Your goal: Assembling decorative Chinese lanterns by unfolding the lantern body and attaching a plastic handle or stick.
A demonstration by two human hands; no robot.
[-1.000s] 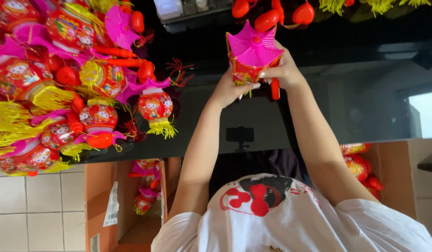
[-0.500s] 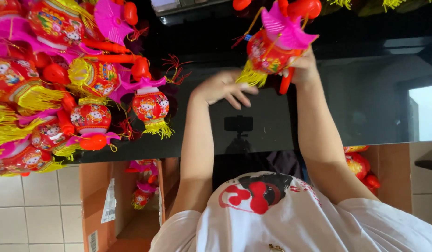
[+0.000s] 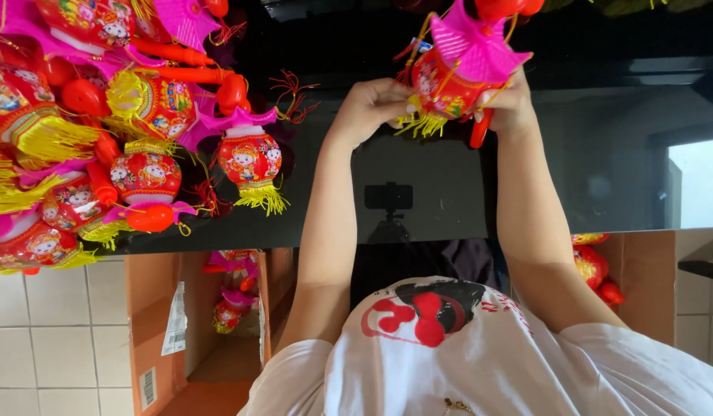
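A small red paper lantern [image 3: 447, 88] with a pink pointed roof, a yellow fringe and a red stick is held over the glossy black table [image 3: 588, 154]. My left hand [image 3: 370, 106] grips its fringe end from the left. From the right, my right hand [image 3: 515, 104] holds the body, by the red stick. Both arms reach out from my white printed shirt [image 3: 487, 362].
A heap of similar red, pink and yellow lanterns [image 3: 102, 131] covers the table's left side. An open cardboard box [image 3: 160, 323] with a few lanterns stands on the tiled floor at the lower left, and another box [image 3: 642, 277] stands at the right. A dark phone stand [image 3: 388, 202] sits mid-table.
My left hand, off the lantern half a second ago, has closed on its fringe end again. The lantern has come down a little and sits between both hands.
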